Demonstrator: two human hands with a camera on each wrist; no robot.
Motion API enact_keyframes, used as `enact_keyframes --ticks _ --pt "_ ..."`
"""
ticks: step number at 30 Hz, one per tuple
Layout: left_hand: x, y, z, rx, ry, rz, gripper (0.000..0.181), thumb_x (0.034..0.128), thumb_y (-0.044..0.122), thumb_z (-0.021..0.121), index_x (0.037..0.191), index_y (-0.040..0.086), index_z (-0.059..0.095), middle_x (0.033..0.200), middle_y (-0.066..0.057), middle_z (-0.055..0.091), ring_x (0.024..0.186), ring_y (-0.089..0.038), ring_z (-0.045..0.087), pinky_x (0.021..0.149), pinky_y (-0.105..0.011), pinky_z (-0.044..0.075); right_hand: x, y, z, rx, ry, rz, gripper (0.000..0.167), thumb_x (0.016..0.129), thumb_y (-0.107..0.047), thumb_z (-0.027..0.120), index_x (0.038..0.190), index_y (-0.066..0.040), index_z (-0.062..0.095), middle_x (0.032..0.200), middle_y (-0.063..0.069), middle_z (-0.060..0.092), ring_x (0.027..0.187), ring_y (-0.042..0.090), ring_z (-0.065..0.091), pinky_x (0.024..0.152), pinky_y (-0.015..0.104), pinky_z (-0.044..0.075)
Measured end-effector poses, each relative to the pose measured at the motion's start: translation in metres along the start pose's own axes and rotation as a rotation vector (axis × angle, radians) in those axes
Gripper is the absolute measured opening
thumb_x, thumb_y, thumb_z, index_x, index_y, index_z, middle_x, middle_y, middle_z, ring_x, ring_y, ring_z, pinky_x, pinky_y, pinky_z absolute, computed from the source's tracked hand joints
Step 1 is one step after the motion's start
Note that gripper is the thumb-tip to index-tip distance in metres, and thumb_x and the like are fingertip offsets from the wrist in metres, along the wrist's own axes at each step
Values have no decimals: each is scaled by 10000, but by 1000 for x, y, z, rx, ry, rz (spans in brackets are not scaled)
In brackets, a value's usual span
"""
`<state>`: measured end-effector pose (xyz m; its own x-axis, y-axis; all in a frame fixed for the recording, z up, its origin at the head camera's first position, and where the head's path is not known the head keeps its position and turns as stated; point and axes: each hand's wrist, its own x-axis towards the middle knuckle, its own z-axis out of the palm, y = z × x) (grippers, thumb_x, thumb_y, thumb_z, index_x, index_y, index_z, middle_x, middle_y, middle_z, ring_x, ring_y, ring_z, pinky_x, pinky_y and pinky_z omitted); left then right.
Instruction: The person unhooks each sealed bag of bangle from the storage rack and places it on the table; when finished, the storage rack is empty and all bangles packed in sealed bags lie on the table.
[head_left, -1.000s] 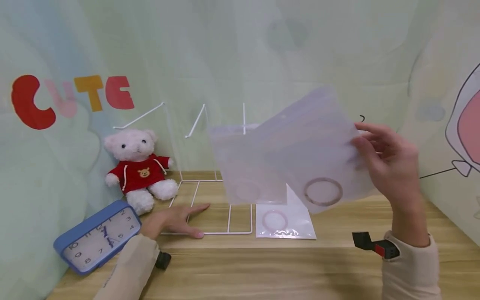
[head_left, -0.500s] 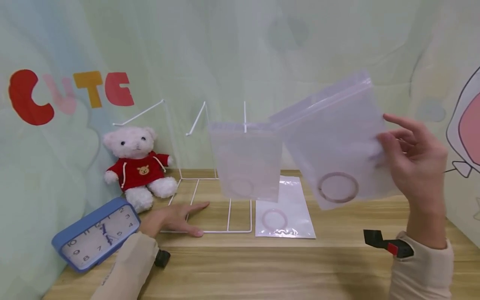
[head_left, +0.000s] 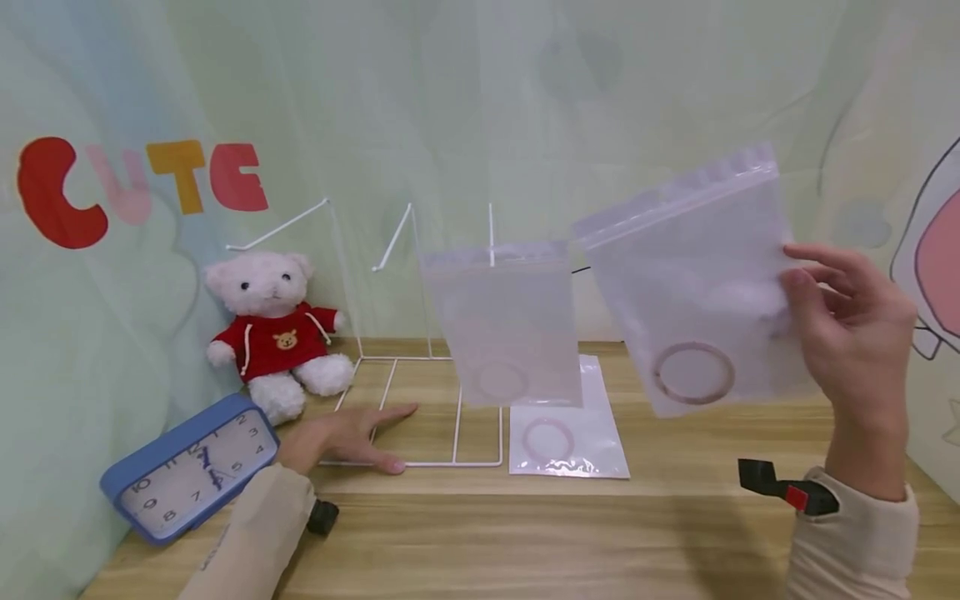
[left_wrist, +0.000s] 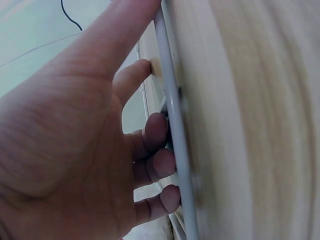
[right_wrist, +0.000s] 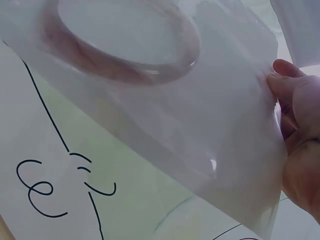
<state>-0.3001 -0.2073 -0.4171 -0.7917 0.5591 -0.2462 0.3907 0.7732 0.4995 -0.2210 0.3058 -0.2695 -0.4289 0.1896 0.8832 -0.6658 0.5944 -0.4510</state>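
Observation:
My right hand (head_left: 855, 333) pinches the side edge of a clear zip-lock bag (head_left: 697, 283), held tilted in the air at the right. A brownish bangle (right_wrist: 125, 70) shows at the bottom of this bag. To its left, a second zip-lock bag (head_left: 502, 325) with a pale ring inside hangs from a prong of the white wire rack (head_left: 450, 465). On the rack's base rests my left hand (head_left: 345, 437), fingers spread; in the left wrist view the fingertips meet the white rod (left_wrist: 176, 115).
A third bag (head_left: 592, 425) with a pinkish ring lies flat on the wooden table (head_left: 525, 542), right of the rack. A white teddy bear (head_left: 281, 333) in a red hoodie sits at the left behind a blue clock (head_left: 191, 467). Printed cloth forms the backdrop.
My right hand has drawn its bag to the right, away from the hanging bag, which swings slightly. My left hand has stayed on the rack base.

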Motion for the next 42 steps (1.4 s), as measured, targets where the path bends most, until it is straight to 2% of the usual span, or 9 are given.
enact_keyframes --ticks 4,11,15,19,28,35,42 --pt "0 0 1 -4 -1 -9 966 805 496 808 1569 133 340 1533 -251 388 1394 -468 352 1091 -661 295 0 5 0 18 12 34 245 940 25 654 1181 57 687 999 -151 681 787 -36 645 698 61 487" --pt "0 1 0 -14 -1 -4 964 809 483 810 1568 124 338 1533 -256 384 1395 -470 349 1092 -661 293 -1 12 -1 -111 -17 69 192 962 -21 644 1123 31 733 1035 -228 664 788 -62 624 687 45 476" --pt "-1 2 1 -21 -1 -12 963 809 480 811 1569 129 337 1531 -259 385 1394 -473 349 1091 -663 293 -1 17 0 -94 -45 73 167 956 -26 651 1071 52 744 981 -211 679 728 -33 619 624 51 478" --pt "-2 2 1 -29 -7 -23 963 810 481 809 1572 137 332 1540 -259 372 1402 -481 331 1092 -675 279 -2 24 1 -101 -82 115 157 952 -38 661 1048 50 748 925 -217 679 724 -13 615 594 61 470" --pt "-1 2 0 -7 -5 -8 969 812 496 802 1572 127 328 1539 -264 370 1399 -484 335 1091 -666 289 -7 43 7 -205 -176 176 164 974 -95 643 1051 -20 766 955 -261 629 831 -57 595 708 36 454" --pt "-2 4 -2 -5 -11 -9 971 812 491 804 1570 111 329 1533 -271 375 1394 -486 343 1087 -669 292 -14 62 12 -273 -280 261 209 1003 -194 611 1102 -85 759 1069 -108 625 845 -63 558 684 24 438" --pt "-2 5 -1 -4 -9 -8 968 812 489 804 1570 117 330 1531 -271 378 1392 -484 347 1086 -667 294 -19 75 17 -298 -351 281 214 1011 -154 584 1129 -63 738 1063 59 673 864 1 530 688 29 417"
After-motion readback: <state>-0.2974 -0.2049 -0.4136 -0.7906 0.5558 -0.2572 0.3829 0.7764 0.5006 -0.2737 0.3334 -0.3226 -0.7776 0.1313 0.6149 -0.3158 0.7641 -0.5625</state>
